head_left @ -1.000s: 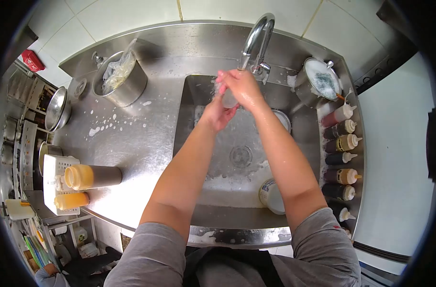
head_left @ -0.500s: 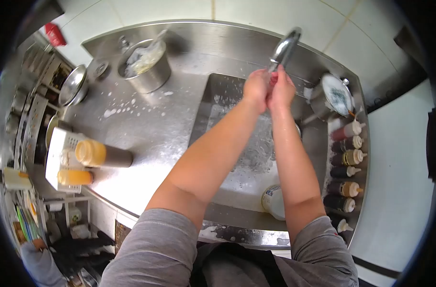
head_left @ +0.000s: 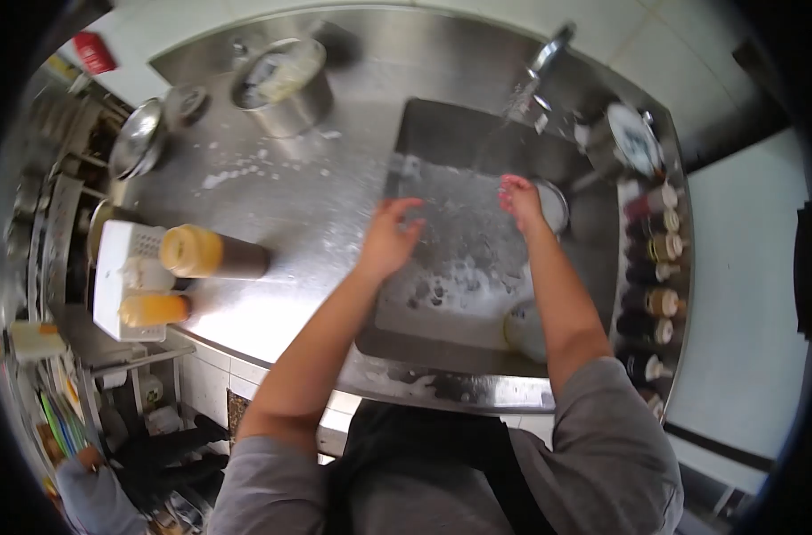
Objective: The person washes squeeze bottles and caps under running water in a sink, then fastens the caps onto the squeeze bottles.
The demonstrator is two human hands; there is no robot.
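Over the left edge of the steel sink (head_left: 495, 343), my left hand (head_left: 392, 237) has its fingers apart and holds nothing. My right hand (head_left: 519, 201) hangs over the sink's right half, fingers bent and somewhat blurred; whether anything is in them cannot be made out. Just right of it a round white-and-metal container (head_left: 553, 207) lies in the sink. Water falls from the chrome faucet (head_left: 549, 52) at the back. A pale tub (head_left: 525, 330) stands in the sink's front right corner, and suds cover part of the bottom.
Squeeze bottles (head_left: 662, 301) line the right edge below a pot of suds (head_left: 633, 138). On the left counter are a steel pot (head_left: 286, 105), steel bowls (head_left: 139, 138), a large sauce bottle (head_left: 212, 252) and a white basket (head_left: 121, 259). Another person's sleeve (head_left: 94, 499) shows lower left.
My hands have come away from the faucet and parted, the left one toward the sink's left edge, the right one down over the sink. The view has shifted.
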